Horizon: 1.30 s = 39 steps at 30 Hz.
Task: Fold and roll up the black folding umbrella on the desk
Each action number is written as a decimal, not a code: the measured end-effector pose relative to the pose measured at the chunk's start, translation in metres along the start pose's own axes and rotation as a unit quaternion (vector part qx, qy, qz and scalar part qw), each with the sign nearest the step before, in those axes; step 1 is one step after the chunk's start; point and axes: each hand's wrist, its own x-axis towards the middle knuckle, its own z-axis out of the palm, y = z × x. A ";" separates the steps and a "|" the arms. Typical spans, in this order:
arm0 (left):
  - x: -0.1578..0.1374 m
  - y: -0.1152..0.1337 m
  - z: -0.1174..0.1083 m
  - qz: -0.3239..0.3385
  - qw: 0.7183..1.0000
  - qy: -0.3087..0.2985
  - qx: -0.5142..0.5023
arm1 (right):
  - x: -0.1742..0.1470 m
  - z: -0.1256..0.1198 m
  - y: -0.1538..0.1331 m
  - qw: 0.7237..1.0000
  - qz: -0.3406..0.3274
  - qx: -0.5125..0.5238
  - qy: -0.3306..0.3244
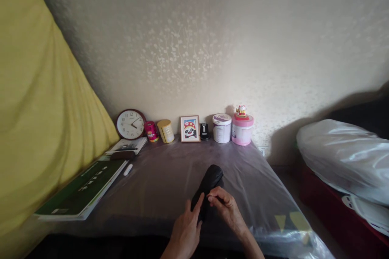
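A long black folded umbrella [212,176] lies at a slant near the front of the table, its far end pointing away and slightly right. My left hand [187,228] grips its near part from the left, with the fingers along its upper side. At its right side, my right hand [225,206] has thumb and forefinger pinched together close to the black fabric. Whatever is between those fingertips is too small to make out. My hands hide the umbrella's near end.
A grey table [158,186] under clear plastic carries a green book [85,186], a clock [131,124], a yellow can [165,131], a framed panda picture [190,128] and white tubs [222,128] at the back. A yellow curtain [45,101] hangs left; a plastic-wrapped bundle [343,158] sits right.
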 end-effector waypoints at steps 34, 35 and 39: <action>-0.021 -0.015 -0.008 -0.031 0.994 -0.039 -0.096 | 0.049 0.009 0.003 0.992 0.015 -0.125 0.004; -0.021 -0.015 -0.008 -0.024 0.994 -0.030 -0.099 | 0.048 0.011 0.003 0.991 0.008 -0.136 -0.011; -0.020 -0.019 -0.002 0.004 0.994 -0.011 -0.111 | 0.046 0.017 0.009 0.982 -0.002 -0.183 -0.047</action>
